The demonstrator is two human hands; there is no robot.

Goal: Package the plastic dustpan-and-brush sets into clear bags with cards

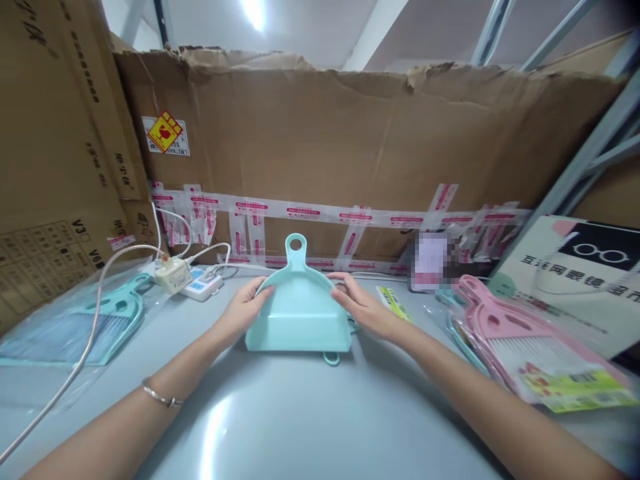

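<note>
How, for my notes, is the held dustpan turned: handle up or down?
Handle up: in view it rises above the left hand and right hand holding the dustpan.

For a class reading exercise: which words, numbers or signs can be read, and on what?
"V3": left box.
"V6": same box.
"LM2", upside down, rest blurred: white label.
Red wineglass symbol: yellow sticker.
"网眼镜", neighbours less clear: white panel.
Too small or blurred: tape, yellow-green label, phone, box's other characters.
</note>
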